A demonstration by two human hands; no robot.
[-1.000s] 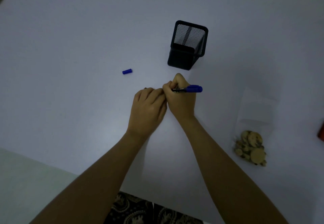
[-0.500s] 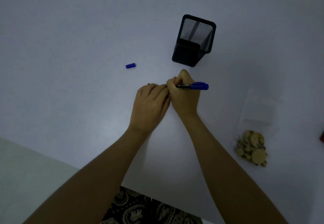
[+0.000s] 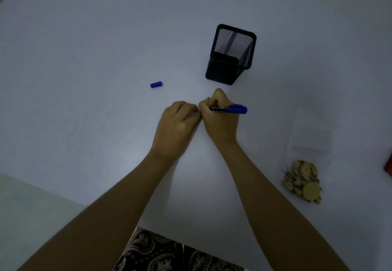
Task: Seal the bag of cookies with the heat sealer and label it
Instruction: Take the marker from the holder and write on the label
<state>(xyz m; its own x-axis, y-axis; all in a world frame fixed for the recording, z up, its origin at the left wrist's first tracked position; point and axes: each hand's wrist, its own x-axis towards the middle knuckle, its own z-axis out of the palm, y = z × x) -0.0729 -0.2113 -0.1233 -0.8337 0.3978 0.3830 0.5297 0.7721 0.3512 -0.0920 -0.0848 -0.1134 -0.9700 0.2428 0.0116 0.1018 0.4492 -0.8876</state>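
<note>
Bag of cookies [image 3: 305, 164]: lies flat on the table [image 3: 84, 37] at about 4 o'clock from the hands, well apart from them, untouched. Cookies bunched at the near end; clear upper part flat and empty. Whether its mouth is sealed cannot be read from this view. No label visible on it.

Right hand [image 3: 220, 120]: clenched around a blue marker [image 3: 230, 109], tip pointed down and left toward the left hand. Left hand [image 3: 177, 126]: fingers curled, fingertips down on the table just beside the marker tip; whatever they pin is hidden, so grasp cannot be told.

Marker cap [image 3: 156, 84]: loose on the table at 10 o'clock. Black mesh pen holder [image 3: 231, 55] at 12 o'clock.

Judgement: label being written; attaching it remains. Only a red edge [image 3: 388, 164] shows at 3 o'clock.
</note>
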